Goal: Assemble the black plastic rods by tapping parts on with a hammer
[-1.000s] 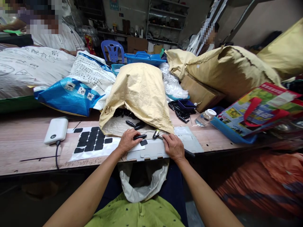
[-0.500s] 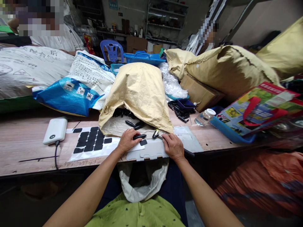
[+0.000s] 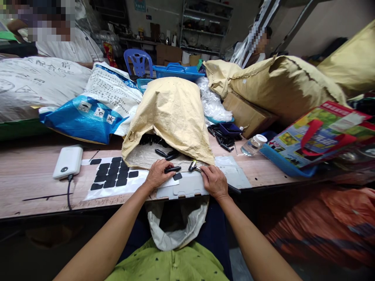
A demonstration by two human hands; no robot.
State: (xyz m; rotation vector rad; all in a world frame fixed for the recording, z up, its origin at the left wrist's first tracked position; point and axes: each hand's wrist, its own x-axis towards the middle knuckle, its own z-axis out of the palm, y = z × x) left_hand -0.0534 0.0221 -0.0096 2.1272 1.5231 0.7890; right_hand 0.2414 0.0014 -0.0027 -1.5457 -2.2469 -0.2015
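My left hand [image 3: 158, 173] is closed around a black pen-like piece [image 3: 173, 169] that points to the right. Between the fingers of my right hand [image 3: 214, 181] is the handle of a small hammer [image 3: 192, 166]; its metal head lies to the left of my fingers, and the dark handle end sticks out past my palm. Both hands rest over a grey cardboard sheet [image 3: 187, 188] at the table's front edge. Just beyond them, a tan woven sack [image 3: 172, 105] lies with its mouth toward me, several black pieces [image 3: 166, 154] showing inside.
Left of my hands is a white sheet with black rounded squares [image 3: 109, 173], and a white power bank [image 3: 68, 162] with a cable. More black pieces [image 3: 219, 136], a clear jar [image 3: 254, 145] and a blue tray [image 3: 287, 166] are to the right. A person [image 3: 70, 50] is at back left.
My hands, the hammer and the black piece look unchanged. At the back left, the person has shifted slightly; the one at the back right has also moved a little.
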